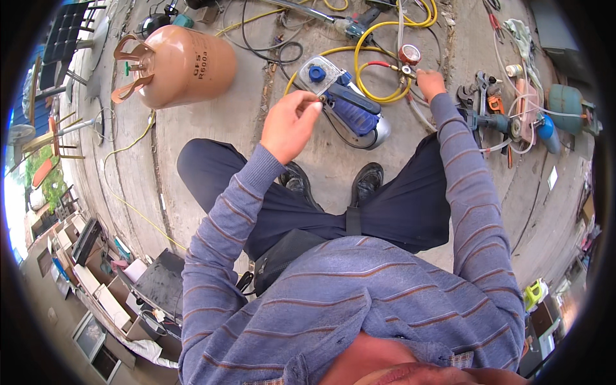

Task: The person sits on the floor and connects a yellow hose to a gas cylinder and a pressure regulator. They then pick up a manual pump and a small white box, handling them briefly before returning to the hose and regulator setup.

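My left hand is pinched beside a blue and silver pump. Its fingertips meet at a small fitting near the pump's clear, blue-capped part; what they hold, if anything, is too small to make out. My right hand is closed on a gauge valve, just below a round red-rimmed pressure gauge. A yellow hose loops from around the valve toward the pump, and a short red hose section joins at the valve.
An orange-brown gas cylinder lies tilted at the far left. To the right sit wrenches, a teal canister, a blue cylinder and clear tubing. A power drill and dark cables lie beyond the pump on the wooden floor.
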Tool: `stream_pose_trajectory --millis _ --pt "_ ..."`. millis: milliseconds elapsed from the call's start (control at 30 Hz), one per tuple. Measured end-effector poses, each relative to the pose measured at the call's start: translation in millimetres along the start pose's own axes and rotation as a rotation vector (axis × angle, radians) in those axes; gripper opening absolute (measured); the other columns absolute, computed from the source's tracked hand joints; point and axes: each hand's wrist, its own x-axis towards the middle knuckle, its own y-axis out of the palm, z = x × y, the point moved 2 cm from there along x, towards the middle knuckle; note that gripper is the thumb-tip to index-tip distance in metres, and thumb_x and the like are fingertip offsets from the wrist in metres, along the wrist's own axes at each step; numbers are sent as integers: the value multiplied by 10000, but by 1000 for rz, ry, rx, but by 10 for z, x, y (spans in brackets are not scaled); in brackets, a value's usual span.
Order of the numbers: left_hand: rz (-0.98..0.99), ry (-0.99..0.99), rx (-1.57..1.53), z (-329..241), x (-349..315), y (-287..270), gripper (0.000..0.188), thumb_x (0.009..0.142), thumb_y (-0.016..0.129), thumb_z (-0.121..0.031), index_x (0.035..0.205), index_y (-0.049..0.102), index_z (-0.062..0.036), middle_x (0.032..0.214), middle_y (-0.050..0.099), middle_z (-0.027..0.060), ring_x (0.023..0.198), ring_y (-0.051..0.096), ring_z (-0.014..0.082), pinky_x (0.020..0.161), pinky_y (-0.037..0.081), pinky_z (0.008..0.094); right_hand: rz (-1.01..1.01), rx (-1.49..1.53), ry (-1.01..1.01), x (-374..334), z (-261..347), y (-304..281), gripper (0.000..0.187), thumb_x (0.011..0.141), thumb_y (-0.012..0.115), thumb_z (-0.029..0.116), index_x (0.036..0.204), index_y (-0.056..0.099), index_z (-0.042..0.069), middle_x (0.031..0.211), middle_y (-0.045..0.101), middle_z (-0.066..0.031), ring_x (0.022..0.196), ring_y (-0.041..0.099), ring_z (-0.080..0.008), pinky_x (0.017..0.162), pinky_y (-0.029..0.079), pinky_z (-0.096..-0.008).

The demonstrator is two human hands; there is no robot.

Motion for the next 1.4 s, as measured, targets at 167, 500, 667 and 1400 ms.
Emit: stream_pose_trajectory --millis 167,500,667,1400 --pt "-121 -128 -28 625 -29 -126 259 1028 638 -210 1130 697 21 863 680 19 763 608 95 696 503 268 -70 113 -455 -1569 527 102 281 984 657 237 947 702 -38 761 699 -141 695 601 -159 669 495 -381" --pt "128 -512 -4 650 431 188 399 1019 586 -368 947 721 1 799 732 123 686 697 224 674 539 377 324 199 -150 -2649 264 1196 291 963 669 258 998 728 -25 870 749 -190 797 733 -285 756 556 -389" --pt "146 -384 223 598 507 215 435 971 620 -420 939 751 -7 882 752 171 835 715 316 792 540 437 29 347 86 -2774 76 1343 264 956 683 203 1052 696 -42 910 749 -172 868 721 -228 786 552 -353" --pt "98 -218 478 339 394 164 349 923 663 -309 788 717 9 774 688 236 762 675 435 721 527 515 37 154 105 -2590 -21 1231 312 947 680 278 1050 675 -16 861 684 -140 737 654 -285 699 501 -419"
